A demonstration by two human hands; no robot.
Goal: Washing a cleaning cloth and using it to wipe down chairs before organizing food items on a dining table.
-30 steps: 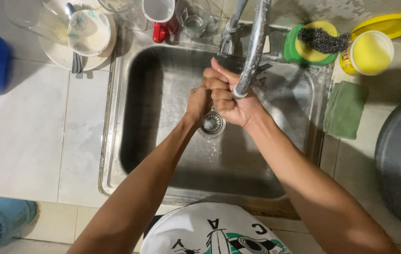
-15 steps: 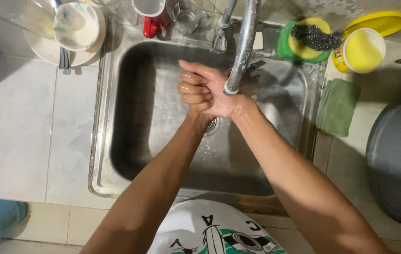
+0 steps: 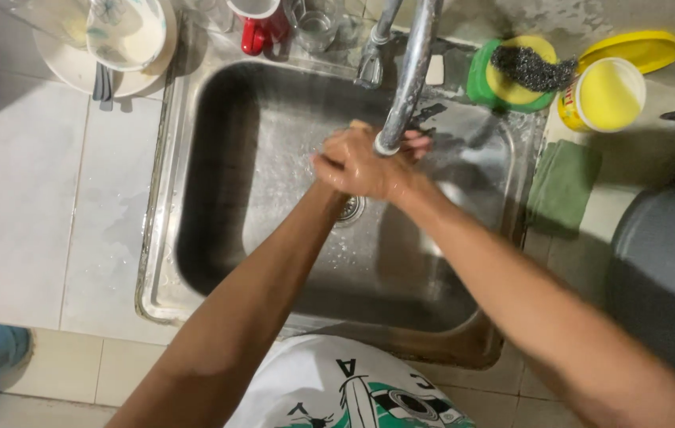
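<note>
Steel sink (image 3: 218, 261) holds wet hands only: right hand (image 3: 361, 170) over left hand (image 3: 409, 147) (fingers pressed together) under tap (image 3: 409, 71).

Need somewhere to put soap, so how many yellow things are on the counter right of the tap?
3: a yellow tub, its yellow lid behind it, and a yellow sponge under a steel scourer. More may lie out of frame.

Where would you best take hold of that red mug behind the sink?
Probably by the handle of the red mug: it juts toward the sink, so come from the front edge. Glasses crowd its right side, leaving little room for a grip round the body.
</note>
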